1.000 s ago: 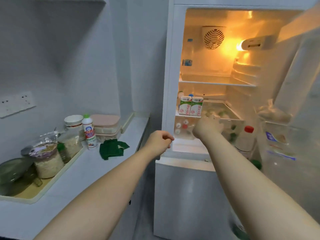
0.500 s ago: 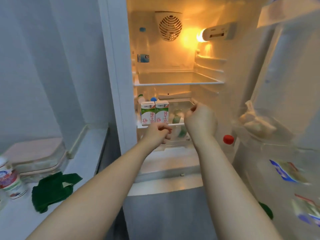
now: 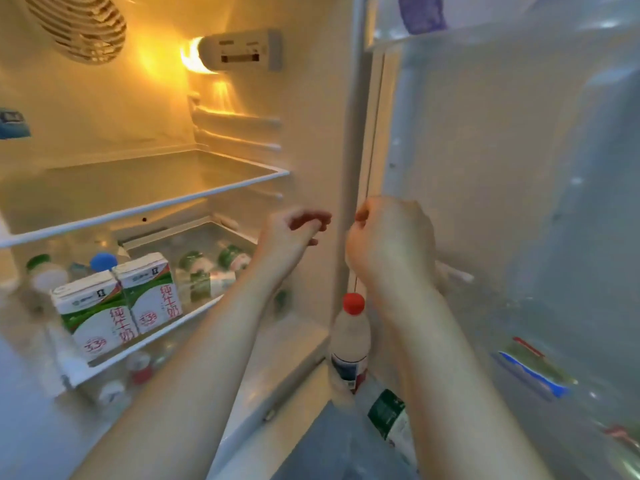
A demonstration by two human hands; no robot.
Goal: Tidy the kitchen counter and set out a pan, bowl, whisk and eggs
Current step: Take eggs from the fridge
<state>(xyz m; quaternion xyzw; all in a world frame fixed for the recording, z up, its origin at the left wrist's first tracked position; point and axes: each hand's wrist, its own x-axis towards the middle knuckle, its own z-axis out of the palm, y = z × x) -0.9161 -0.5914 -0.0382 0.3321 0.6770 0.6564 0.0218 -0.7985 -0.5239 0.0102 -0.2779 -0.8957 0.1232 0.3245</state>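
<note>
I face the open fridge. No pan, bowl, whisk or eggs show clearly. My left hand (image 3: 294, 233) hovers in front of the fridge's right inner wall, fingers loosely curled, holding nothing. My right hand (image 3: 389, 244) is raised at the hinge side of the open door (image 3: 502, 150), just before a clear door shelf (image 3: 485, 299). Its back faces me and its fingers are curled out of sight, so whatever it may hold is hidden.
Two green-and-white milk cartons (image 3: 117, 303) stand at the front of the lower glass shelf (image 3: 194, 311), with small bottles behind them. A red-capped bottle (image 3: 349, 337) and a green-labelled bottle (image 3: 391, 417) stand in the door's bottom rack. The upper glass shelf (image 3: 145, 206) is bare.
My view has swung right and closer to the fridge. Both hands have moved right, from the milk-carton shelf toward the door; the counter has left the view.
</note>
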